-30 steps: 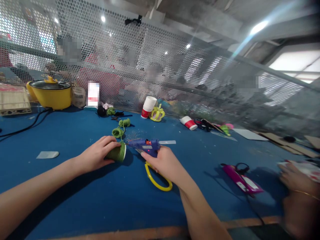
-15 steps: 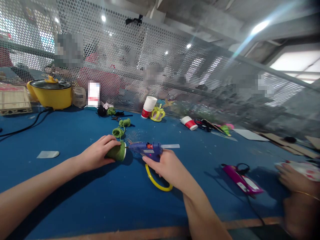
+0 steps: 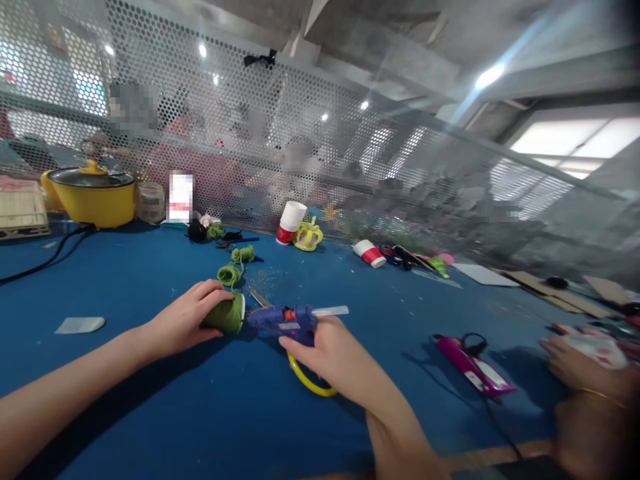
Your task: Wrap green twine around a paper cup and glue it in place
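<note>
My left hand (image 3: 186, 319) grips a cup wrapped in green yarn (image 3: 226, 315), lying on its side on the blue table (image 3: 150, 400). My right hand (image 3: 325, 352) holds a blue hot glue gun (image 3: 286, 319) with a clear glue stick at its back. The gun's nozzle points left and sits at the cup's white rim. Green yarn (image 3: 231, 272) trails from the cup toward the back. Yellow-handled scissors (image 3: 305, 379) lie under my right hand, their blades reaching toward the cup.
A yellow pot (image 3: 93, 195) and a black cable stand at the back left. Paper cups (image 3: 290, 221), (image 3: 369, 253) and a perforated metal screen line the back. A pink glue gun (image 3: 473, 367) lies at the right, near another person's hands (image 3: 575, 373).
The view has tilted a little, so everything sits lower in the picture. The glue gun's nozzle has closed in on the cup's rim. My left hand keeps its hold on the cup.
</note>
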`<state>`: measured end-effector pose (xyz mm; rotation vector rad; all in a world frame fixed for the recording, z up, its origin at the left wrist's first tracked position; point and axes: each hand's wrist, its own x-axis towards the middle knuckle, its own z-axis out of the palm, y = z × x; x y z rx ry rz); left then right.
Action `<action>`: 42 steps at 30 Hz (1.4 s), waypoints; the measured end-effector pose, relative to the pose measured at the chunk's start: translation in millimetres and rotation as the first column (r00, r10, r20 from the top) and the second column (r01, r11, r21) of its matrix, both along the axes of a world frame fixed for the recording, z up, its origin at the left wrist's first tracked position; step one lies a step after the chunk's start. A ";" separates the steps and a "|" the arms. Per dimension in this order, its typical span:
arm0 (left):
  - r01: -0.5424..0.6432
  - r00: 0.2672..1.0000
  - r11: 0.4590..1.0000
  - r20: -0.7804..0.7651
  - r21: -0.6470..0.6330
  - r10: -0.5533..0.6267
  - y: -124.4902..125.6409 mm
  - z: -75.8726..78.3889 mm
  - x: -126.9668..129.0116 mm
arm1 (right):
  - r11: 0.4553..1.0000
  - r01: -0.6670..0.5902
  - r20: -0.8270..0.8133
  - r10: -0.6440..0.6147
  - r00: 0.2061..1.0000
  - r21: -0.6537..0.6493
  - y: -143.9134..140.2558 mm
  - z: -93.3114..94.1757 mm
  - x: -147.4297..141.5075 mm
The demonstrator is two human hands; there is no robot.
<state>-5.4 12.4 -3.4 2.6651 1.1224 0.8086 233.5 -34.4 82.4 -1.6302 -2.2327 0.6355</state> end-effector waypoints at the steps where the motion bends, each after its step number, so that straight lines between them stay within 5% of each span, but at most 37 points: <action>1: -0.001 1.000 1.000 -0.003 0.000 0.001 0.2 0.0 -0.1 | 1.000 -0.005 0.006 0.005 1.000 -0.001 -0.1 -0.1 0.1; 28: 0.023 0.998 0.996 -0.052 0.088 -0.019 0.5 -4.9 -1.2 | 0.989 0.097 0.044 -0.103 0.994 0.114 22.1 -5.0 -8.6; 42: -0.002 1.000 1.000 0.001 0.026 0.002 -0.3 1.2 0.8 | 0.993 0.031 0.035 -0.035 0.999 0.114 6.9 0.9 -6.8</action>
